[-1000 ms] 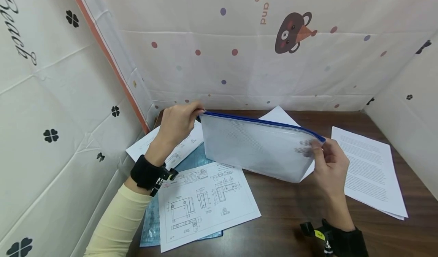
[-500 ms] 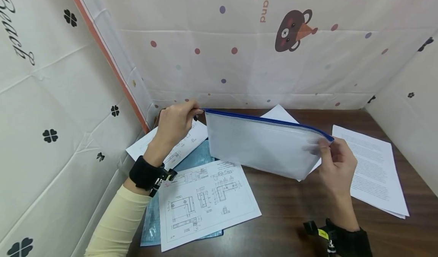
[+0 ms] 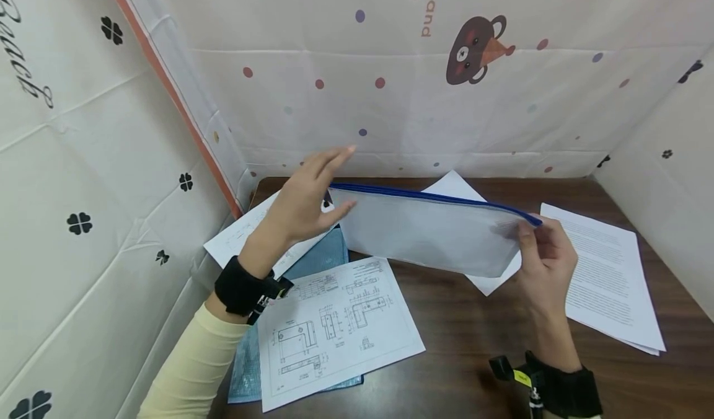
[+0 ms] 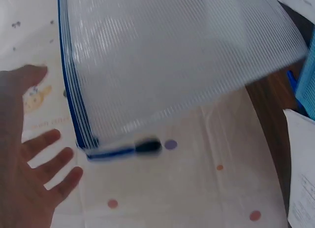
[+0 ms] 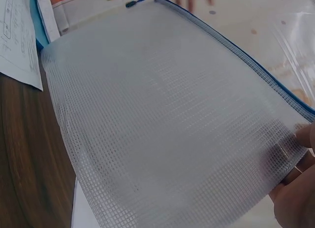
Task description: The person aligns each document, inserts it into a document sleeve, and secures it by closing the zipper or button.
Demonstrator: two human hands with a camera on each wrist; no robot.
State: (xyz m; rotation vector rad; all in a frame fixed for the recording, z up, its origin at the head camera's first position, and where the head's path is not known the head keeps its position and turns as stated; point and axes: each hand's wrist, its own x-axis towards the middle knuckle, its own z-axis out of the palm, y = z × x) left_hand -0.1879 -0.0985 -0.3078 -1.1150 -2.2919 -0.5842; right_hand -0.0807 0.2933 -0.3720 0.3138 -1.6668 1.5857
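Note:
A translucent mesh zipper pouch (image 3: 424, 230) with a blue zipper edge is held up over the table. My right hand (image 3: 546, 258) pinches its upper right corner, thumb in front; in the right wrist view fingers (image 5: 295, 188) show behind the mesh. My left hand (image 3: 304, 202) is spread beside the pouch's left end, fingers straight and apart from it. In the left wrist view a zipper pull (image 4: 147, 146) with a dark end dangles from the pouch corner, and the left hand (image 4: 34, 174) has a gap to it.
A sheet with technical drawings (image 3: 340, 332) lies over a blue mesh pouch (image 3: 245, 369) at front left, with another drawing sheet (image 3: 240, 236) behind. Printed text pages (image 3: 602, 276) lie at right, and white paper (image 3: 454, 186) lies behind the held pouch. Patterned cloth walls (image 3: 334, 115) surround the table.
My left hand has let go of the pouch's left corner and opened, fingers rising. The pouch moved right, then its lower edge rose slightly. My right hand keeps its pinch.

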